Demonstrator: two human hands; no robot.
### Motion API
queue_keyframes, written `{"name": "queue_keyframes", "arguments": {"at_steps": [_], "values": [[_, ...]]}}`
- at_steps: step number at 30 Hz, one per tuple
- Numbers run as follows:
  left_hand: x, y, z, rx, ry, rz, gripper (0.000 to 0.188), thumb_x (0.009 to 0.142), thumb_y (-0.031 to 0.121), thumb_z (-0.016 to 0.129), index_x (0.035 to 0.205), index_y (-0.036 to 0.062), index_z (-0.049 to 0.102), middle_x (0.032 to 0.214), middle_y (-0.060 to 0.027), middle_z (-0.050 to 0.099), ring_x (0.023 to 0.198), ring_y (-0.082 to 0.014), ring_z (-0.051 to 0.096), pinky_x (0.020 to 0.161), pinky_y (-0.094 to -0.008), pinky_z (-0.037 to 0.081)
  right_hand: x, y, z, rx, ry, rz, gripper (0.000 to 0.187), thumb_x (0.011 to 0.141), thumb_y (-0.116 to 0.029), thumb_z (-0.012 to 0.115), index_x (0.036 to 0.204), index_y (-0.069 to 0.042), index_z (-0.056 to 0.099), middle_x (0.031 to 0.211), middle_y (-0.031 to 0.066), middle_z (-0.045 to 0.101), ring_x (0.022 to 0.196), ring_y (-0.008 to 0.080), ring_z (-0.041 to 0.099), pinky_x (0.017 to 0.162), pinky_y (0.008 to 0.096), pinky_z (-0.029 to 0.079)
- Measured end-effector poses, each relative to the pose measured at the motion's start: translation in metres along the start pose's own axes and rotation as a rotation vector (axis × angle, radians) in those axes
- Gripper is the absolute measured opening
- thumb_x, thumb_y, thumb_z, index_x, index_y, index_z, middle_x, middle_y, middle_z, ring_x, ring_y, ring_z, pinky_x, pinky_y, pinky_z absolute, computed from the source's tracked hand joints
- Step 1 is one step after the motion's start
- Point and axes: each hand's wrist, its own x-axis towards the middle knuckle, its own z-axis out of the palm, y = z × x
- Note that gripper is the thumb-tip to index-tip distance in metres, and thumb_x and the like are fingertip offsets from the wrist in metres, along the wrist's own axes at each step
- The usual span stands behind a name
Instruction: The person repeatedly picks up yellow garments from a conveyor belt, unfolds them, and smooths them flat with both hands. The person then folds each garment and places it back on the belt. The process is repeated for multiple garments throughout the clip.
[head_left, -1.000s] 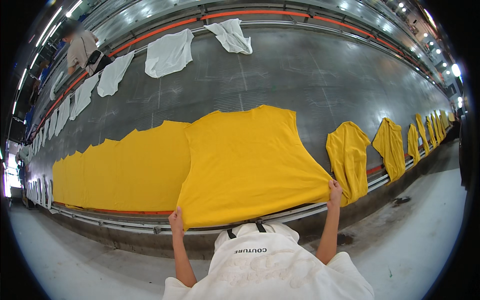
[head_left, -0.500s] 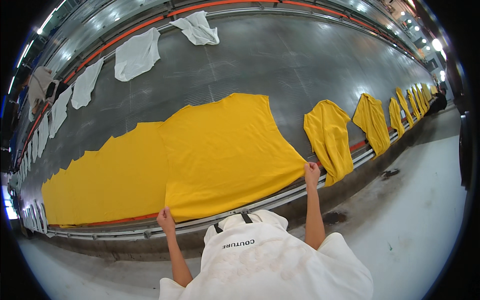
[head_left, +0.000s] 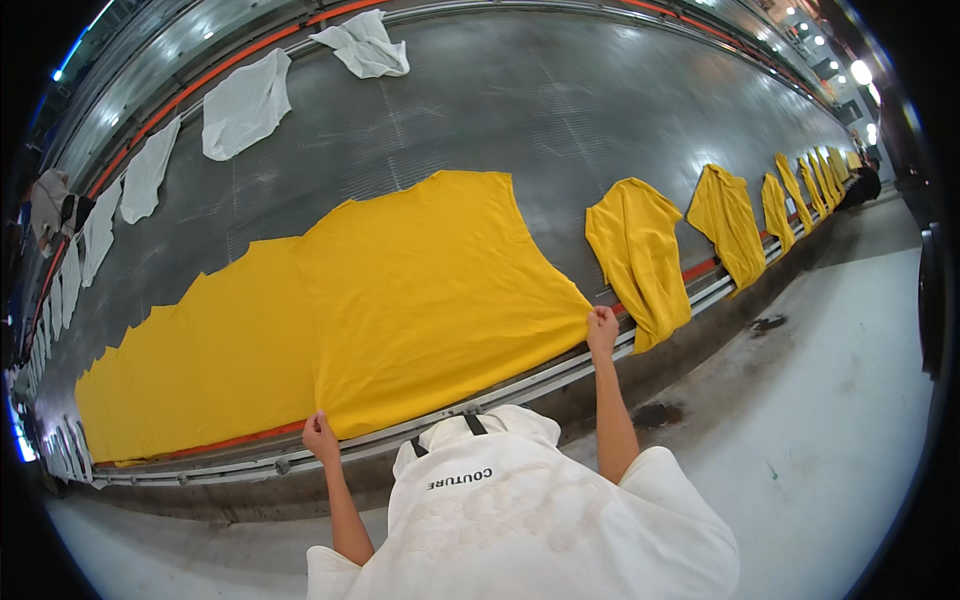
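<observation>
A wide yellow fabric panel point(head_left: 440, 290), cut like a shirt body, lies spread on the long dark table, with faint creases near its front edge. Its near left corner is pinched by my left hand point(head_left: 321, 438) at the table's front rail. At the near right corner, my right hand point(head_left: 602, 332) grips the cloth and the hem is drawn taut between both hands. More yellow panels point(head_left: 200, 360) lie flat to the left, in a row that meets the held one. Just right of my right hand, a loosely folded yellow piece point(head_left: 640, 255) hangs partly over the rail.
Further folded yellow pieces point(head_left: 728, 225) line the near edge to the right. White cloth pieces point(head_left: 246, 105) lie along the far edge beside an orange strip. A metal rail point(head_left: 540, 384) borders the table's front. People are partly visible at far left and far right.
The scene has shifted a little left in view as my head turned. Both hands keep their hold on the panel's corners; the cloth lies much as before.
</observation>
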Motion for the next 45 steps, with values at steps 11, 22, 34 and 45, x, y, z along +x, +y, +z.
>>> {"name": "queue_keyframes", "arguments": {"at_steps": [11, 22, 34, 45], "values": [[0.011, 0.013, -0.002, -0.259, -0.075, -0.06, 0.039, 0.106, 0.032, 0.059, 0.093, -0.0045, 0.064, 0.073, -0.002, 0.057, 0.066, -0.0085, 0.046, 0.06, -0.0288, 0.039, 0.009, -0.014, 0.029, -0.109, -0.042, -0.121, 0.03, 0.091, -0.023, 0.07, 0.107, 0.002, 0.072, 0.081, 0.0115, 0.073, 0.075, 0.0197, 0.068, 0.071, 0.0336, 0.052], [-0.024, 0.018, 0.001, 0.172, 0.042, -0.003, 0.036, 0.107, 0.031, 0.055, 0.096, -0.0012, 0.066, 0.076, -0.0135, 0.065, 0.067, -0.0253, 0.058, 0.064, -0.0372, 0.046, 0.028, -0.037, 0.037, -0.066, 0.018, -0.161, 0.018, 0.094, -0.015, 0.068, 0.104, -0.001, 0.071, 0.08, 0.0115, 0.067, 0.073, 0.023, 0.063, 0.071, 0.0369, 0.051], [0.003, 0.021, 0.005, 0.091, 0.182, -0.133, 0.04, 0.105, 0.034, 0.056, 0.093, -0.0037, 0.064, 0.075, -0.0141, 0.062, 0.07, -0.0292, 0.058, 0.066, -0.0406, 0.045, 0.013, -0.031, 0.034, -0.164, -0.049, -0.168, 0.017, 0.095, -0.015, 0.067, 0.103, 0.0, 0.07, 0.088, 0.0129, 0.072, 0.082, 0.0264, 0.069, 0.075, 0.0372, 0.053], [-0.021, 0.041, 0.006, 0.279, 0.148, -0.222, 0.041, 0.107, 0.038, 0.054, 0.092, 0.002, 0.066, 0.077, -0.0105, 0.065, 0.072, -0.0307, 0.06, 0.072, -0.0425, 0.045, 0.032, -0.02, 0.022, -0.201, -0.094, -0.189, 0.015, 0.097, -0.013, 0.064, 0.097, 0.002, 0.068, 0.087, 0.0118, 0.071, 0.078, 0.0236, 0.068, 0.073, 0.0372, 0.053]]}}
